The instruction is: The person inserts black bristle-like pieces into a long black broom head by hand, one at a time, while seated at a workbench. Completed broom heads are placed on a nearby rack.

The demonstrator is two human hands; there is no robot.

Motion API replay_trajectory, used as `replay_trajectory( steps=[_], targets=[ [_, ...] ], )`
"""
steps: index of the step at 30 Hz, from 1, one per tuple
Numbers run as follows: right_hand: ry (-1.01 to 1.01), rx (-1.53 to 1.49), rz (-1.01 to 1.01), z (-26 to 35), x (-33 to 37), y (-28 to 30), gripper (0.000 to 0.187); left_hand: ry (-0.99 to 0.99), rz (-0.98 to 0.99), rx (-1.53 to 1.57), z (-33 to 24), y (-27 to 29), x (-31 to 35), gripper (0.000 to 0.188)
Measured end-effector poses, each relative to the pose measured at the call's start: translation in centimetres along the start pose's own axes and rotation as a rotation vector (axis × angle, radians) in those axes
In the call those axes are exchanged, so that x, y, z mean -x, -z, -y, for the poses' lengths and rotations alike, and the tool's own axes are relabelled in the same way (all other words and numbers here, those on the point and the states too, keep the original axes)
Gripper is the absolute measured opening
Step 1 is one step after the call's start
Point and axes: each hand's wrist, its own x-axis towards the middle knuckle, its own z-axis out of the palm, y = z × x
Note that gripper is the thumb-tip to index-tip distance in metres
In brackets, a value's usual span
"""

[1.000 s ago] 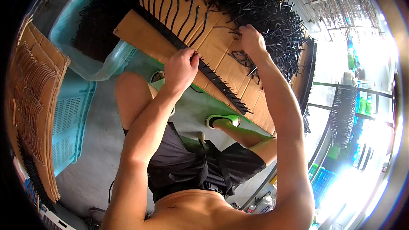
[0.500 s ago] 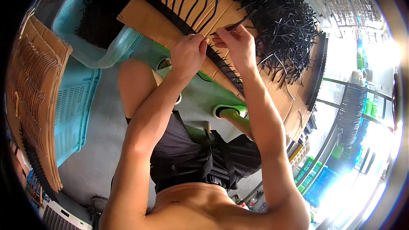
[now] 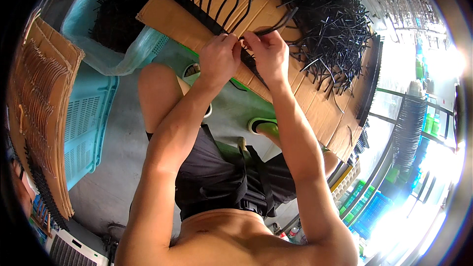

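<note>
A long black toothed strip [image 3: 201,14] runs across the cardboard [image 3: 263,10], with several wavy black tubes [image 3: 230,6] standing off its far part in a row. My left hand [image 3: 219,60] is closed at the strip, thumb and fingers pinched together; its fingertips hide what they grip. Beside it, my right hand [image 3: 270,58] pinches a curved black tube [image 3: 280,23], whose free end points away to the upper right. The tube's near end is hidden between the two hands, at the strip. Right of my hands lies a big heap of black tubes [image 3: 330,29].
A light blue bag-lined basket [image 3: 81,24] with a dark heap of pieces stands at the far left. Below it is another blue crate [image 3: 88,123], next to upright cardboard sheets [image 3: 42,103] holding rows of thin pieces. Another toothed strip [image 3: 372,81] lies along the cardboard's right edge.
My right hand has moved slightly left, bringing the tube's near end to the strip beside my left hand. The tube now shows more of its curved free end.
</note>
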Motion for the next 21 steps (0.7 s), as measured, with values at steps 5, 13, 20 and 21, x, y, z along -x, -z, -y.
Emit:
replay_trajectory(
  steps=[5,13,20,21],
  targets=[
    [0.077,0.179,0.096,1.9,-0.2,0.5,0.021,0.123,0.028,-0.078,-0.9,0.7,0.4,0.012],
    [-0.169,-0.164,-0.019,0.1,0.7,1.5,0.024,0.029,0.121,-0.014,-1.3,0.3,1.1,0.010],
    [-0.135,-0.037,-0.025,0.3,1.1,0.9,0.023,-0.048,0.016,0.053,-1.2,-0.6,0.9,0.013],
    [-0.107,0.022,-0.043,0.6,1.3,0.6,0.023,-0.041,0.042,0.049,-1.1,-0.7,1.0,0.011]
  ],
)
